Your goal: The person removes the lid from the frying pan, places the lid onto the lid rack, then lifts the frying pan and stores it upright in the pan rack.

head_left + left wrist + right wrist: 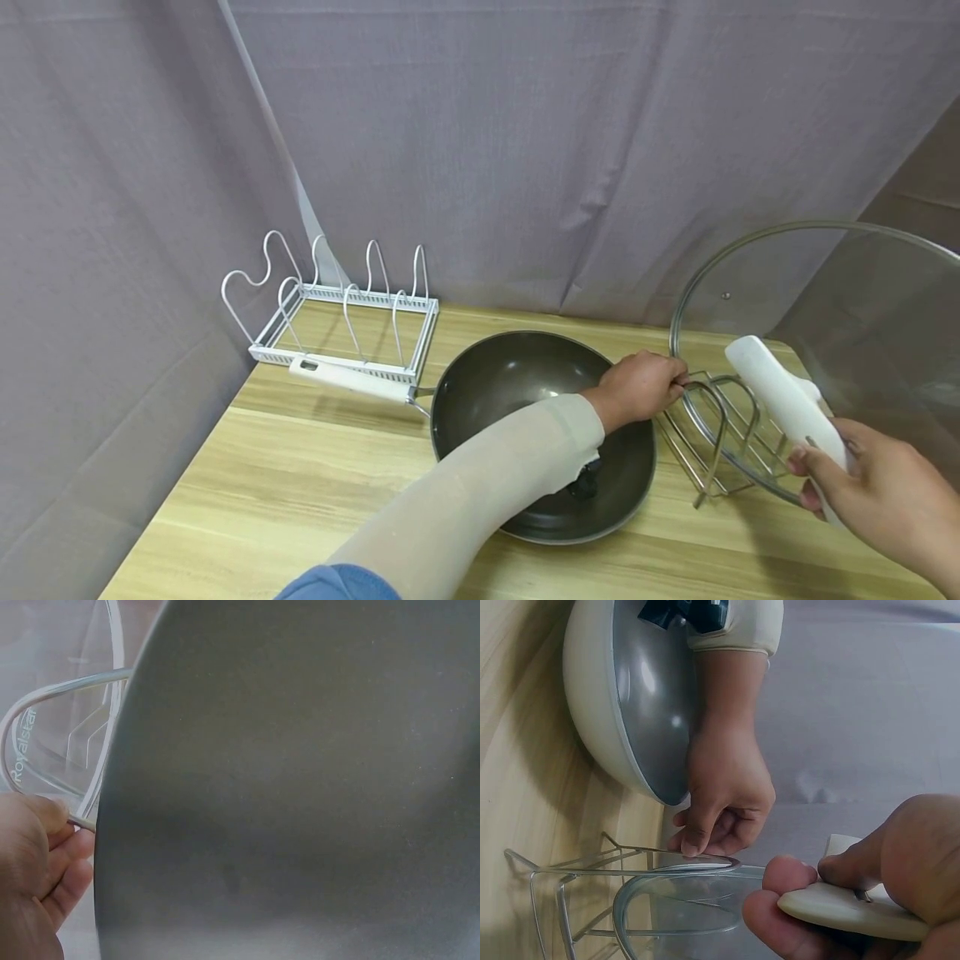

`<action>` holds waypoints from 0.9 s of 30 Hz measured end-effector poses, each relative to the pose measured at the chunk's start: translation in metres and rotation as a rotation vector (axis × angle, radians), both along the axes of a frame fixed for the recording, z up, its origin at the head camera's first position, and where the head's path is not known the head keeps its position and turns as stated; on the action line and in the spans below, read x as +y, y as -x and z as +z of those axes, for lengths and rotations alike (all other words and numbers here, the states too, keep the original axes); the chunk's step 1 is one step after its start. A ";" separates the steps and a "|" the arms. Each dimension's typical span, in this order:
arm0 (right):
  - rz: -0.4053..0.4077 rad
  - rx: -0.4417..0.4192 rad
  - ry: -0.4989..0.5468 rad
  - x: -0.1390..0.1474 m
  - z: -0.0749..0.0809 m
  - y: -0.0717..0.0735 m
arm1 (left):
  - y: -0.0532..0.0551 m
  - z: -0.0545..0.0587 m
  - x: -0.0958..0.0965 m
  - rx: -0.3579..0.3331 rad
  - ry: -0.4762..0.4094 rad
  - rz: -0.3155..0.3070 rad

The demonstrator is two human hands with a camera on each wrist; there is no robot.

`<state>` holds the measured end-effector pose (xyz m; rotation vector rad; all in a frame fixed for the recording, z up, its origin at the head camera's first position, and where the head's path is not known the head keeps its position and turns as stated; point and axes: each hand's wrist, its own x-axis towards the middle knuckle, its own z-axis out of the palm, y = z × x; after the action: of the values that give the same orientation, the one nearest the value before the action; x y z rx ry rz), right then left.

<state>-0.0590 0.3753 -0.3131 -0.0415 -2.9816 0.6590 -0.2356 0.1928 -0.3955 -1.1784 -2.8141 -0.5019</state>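
Observation:
A wok (480, 408) with a dark inside and a white handle (352, 380) stands mid-table. My left hand (641, 385) reaches over it and pinches the top wire loop of a metal lid rack (630, 871). With my right hand (877, 492) I grip the white handle (783, 392) of a large glass lid (862, 283). The lid is tilted up on edge, its metal rim between the rack's wire loops. In the left wrist view the wok (285, 765) hides most of the rack; the left thumb and fingertips (71, 859) show at the wire.
A white rack (375, 377) with several upright wire dividers stands at the back left, close to the wok's handle. Grey cloth (480, 150) hangs behind the wooden table (300, 467). A black device (585, 479) sits under the left wrist, above the wok.

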 end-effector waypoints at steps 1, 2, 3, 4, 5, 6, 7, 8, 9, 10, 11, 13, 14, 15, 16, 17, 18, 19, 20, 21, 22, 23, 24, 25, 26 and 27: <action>0.002 -0.001 0.001 0.000 0.000 0.000 | 0.000 0.000 0.000 0.002 0.001 -0.001; 0.003 -0.004 0.004 0.000 0.000 0.000 | 0.000 0.000 0.000 0.002 0.001 -0.001; 0.002 -0.009 0.004 0.000 0.000 0.000 | 0.000 0.001 0.000 0.000 0.001 -0.002; -0.003 -0.012 -0.003 0.000 0.000 0.001 | -0.001 0.001 0.000 -0.003 0.000 -0.001; -0.003 -0.019 -0.003 0.000 0.000 0.001 | -0.001 0.001 -0.001 -0.008 -0.001 -0.002; -0.004 -0.028 -0.002 0.001 0.000 0.001 | -0.001 0.002 -0.001 -0.012 -0.003 -0.002; -0.003 -0.032 -0.001 0.001 0.000 0.001 | -0.001 0.002 -0.001 -0.017 -0.004 0.000; -0.004 -0.043 0.000 0.001 0.000 0.002 | -0.001 0.002 -0.001 -0.019 -0.003 0.001; -0.003 -0.048 0.000 0.001 -0.001 0.002 | -0.001 0.002 -0.001 -0.021 -0.002 0.002; -0.001 -0.052 0.002 0.001 -0.001 0.002 | -0.001 0.002 -0.001 -0.025 0.000 0.003; 0.001 -0.057 0.005 0.001 -0.001 0.002 | -0.001 0.002 -0.001 -0.027 0.001 0.003; 0.007 -0.057 0.009 0.001 -0.002 0.002 | -0.001 0.002 -0.001 -0.031 0.001 0.002; 0.012 -0.063 0.014 0.001 -0.002 0.002 | -0.001 0.002 -0.001 -0.033 -0.002 0.001; 0.015 -0.058 0.015 0.000 -0.003 0.002 | -0.001 0.001 -0.001 -0.035 -0.004 -0.001; 0.016 -0.056 0.014 0.000 -0.003 0.002 | -0.001 0.001 -0.001 -0.036 -0.008 -0.004; 0.018 -0.054 0.015 0.000 -0.003 0.002 | 0.000 0.001 -0.001 -0.036 -0.011 -0.007; 0.023 -0.049 0.015 0.000 -0.004 0.002 | -0.001 0.001 -0.002 -0.035 -0.014 -0.008; 0.027 -0.047 0.016 0.000 -0.004 0.002 | -0.001 0.001 -0.002 -0.034 -0.017 -0.009; 0.030 -0.047 0.015 0.001 -0.004 0.003 | -0.001 0.001 -0.002 -0.031 -0.017 -0.009; 0.028 -0.046 0.012 0.001 -0.005 0.003 | -0.001 0.001 -0.002 -0.027 -0.017 -0.010; 0.030 -0.048 0.010 0.001 -0.005 0.004 | -0.001 0.001 -0.002 -0.026 -0.017 -0.011; 0.032 -0.057 0.013 0.001 -0.005 0.004 | -0.001 0.001 -0.002 -0.025 -0.016 -0.010; 0.032 -0.068 0.017 0.001 -0.004 0.005 | -0.001 0.001 -0.002 -0.024 -0.015 -0.009; 0.032 -0.080 0.019 0.002 -0.004 0.006 | -0.001 0.001 -0.002 -0.024 -0.014 -0.008; 0.031 -0.088 0.020 0.002 -0.003 0.006 | -0.001 0.001 -0.002 -0.025 -0.013 -0.007; 0.031 -0.095 0.020 0.001 -0.003 0.006 | -0.001 0.001 -0.002 -0.028 -0.013 -0.006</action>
<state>-0.0649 0.3766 -0.3160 -0.0294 -3.0719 0.7102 -0.2349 0.1911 -0.3942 -1.1871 -2.8270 -0.5395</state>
